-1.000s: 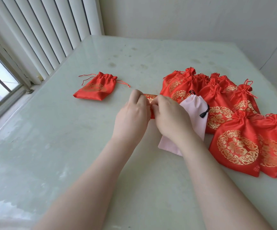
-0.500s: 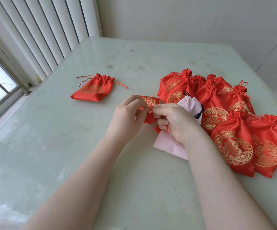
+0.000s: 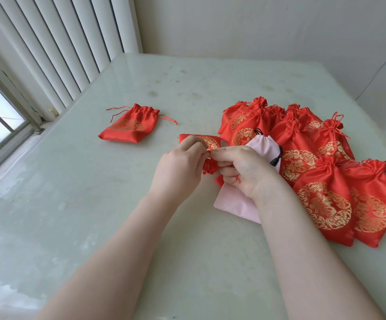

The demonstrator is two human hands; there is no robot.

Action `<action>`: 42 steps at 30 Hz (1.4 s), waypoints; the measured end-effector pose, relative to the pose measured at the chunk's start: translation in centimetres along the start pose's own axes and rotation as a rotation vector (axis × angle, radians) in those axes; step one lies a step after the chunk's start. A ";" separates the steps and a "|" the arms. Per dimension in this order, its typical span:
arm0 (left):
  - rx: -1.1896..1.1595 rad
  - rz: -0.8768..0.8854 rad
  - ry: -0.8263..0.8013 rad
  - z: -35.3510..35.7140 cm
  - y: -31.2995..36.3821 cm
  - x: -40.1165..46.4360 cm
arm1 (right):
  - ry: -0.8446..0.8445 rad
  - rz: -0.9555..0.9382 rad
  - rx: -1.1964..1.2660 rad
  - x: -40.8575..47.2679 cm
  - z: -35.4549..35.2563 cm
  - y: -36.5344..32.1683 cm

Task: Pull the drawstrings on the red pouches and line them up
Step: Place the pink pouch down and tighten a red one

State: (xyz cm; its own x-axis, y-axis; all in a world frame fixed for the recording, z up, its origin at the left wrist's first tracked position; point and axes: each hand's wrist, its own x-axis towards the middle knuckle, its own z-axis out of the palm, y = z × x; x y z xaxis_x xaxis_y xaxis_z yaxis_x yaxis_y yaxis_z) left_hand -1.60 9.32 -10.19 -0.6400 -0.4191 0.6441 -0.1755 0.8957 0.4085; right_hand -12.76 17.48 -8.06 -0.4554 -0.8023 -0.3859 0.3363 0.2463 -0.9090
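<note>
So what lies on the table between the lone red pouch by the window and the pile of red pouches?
Head view: the red pouch held by both hands, left hand and right hand; otherwise bare table.

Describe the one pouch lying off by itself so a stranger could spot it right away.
Start at the window blinds on the left of the table. Nearest them lies a lone red pouch, flat, drawstrings trailing both sides. Unlike the heaped red pouches, it touches nothing.
</note>
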 end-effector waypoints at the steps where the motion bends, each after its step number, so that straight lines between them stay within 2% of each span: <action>1: 0.006 0.003 -0.008 0.0 -0.1 0.0 | 0.008 0.006 0.005 -0.1 0.0 -0.1; 3: 0.013 -0.016 -0.014 -0.1 -0.4 0.0 | 0.055 -0.011 0.027 -0.2 0.0 -0.2; 8: 0.057 -0.205 -0.016 -0.3 -1.2 0.2 | 0.213 -0.119 0.173 0.1 0.4 -0.5; 12: -0.054 -0.181 -0.102 -0.2 -0.7 -0.3 | 0.249 -0.136 0.113 0.0 0.0 -0.1; 16: -0.088 -0.278 -0.098 -0.5 -0.9 0.0 | 0.220 -0.215 -0.011 -0.1 0.4 -0.2; 19: -0.085 -0.317 -0.105 -0.7 -0.9 0.3 | 0.249 -0.237 0.032 -0.1 0.6 -0.5; 21: -0.138 -0.414 -0.114 -0.8 -0.6 0.5 | 0.242 -0.225 0.081 -0.3 0.5 -0.5; 24: -0.313 -0.580 -0.133 -1.3 -0.2 0.8 | 0.170 -0.284 0.074 -0.4 0.4 -0.4; 28: -0.484 -0.603 -0.028 -2.5 -0.2 1.3 | 0.030 -0.489 0.059 -0.7 1.0 -0.6; 31: -0.622 -0.624 0.137 -3.8 0.0 2.1 | 0.027 -0.646 -0.212 -1.2 1.6 -0.3; 33: -0.691 -0.627 0.158 -4.6 0.5 2.7 | 0.050 -0.734 -0.443 -1.3 1.8 -0.2; 34: -0.725 -0.621 0.141 -5.0 1.1 2.8 | 0.040 -0.751 -0.462 -1.5 2.0 -0.3; 36: -0.797 -0.604 0.094 -5.3 2.3 3.1 | 0.011 -0.685 -0.258 -1.7 2.3 -0.8; 38: -0.811 -0.580 0.096 -5.6 3.5 3.1 | 0.066 -0.647 -0.113 -2.1 2.1 -1.6; 42: -0.588 -0.571 0.082 -6.1 4.2 2.2 | 0.129 -0.552 0.075 -2.9 0.9 -2.6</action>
State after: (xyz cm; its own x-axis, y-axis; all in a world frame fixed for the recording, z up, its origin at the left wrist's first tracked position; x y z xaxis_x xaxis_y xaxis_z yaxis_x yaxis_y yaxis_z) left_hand 0.81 11.24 -3.16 -0.5102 -0.8164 0.2704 -0.0220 0.3267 0.9449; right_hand -11.56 18.66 -4.43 -0.6758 -0.7268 0.1227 0.0753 -0.2336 -0.9694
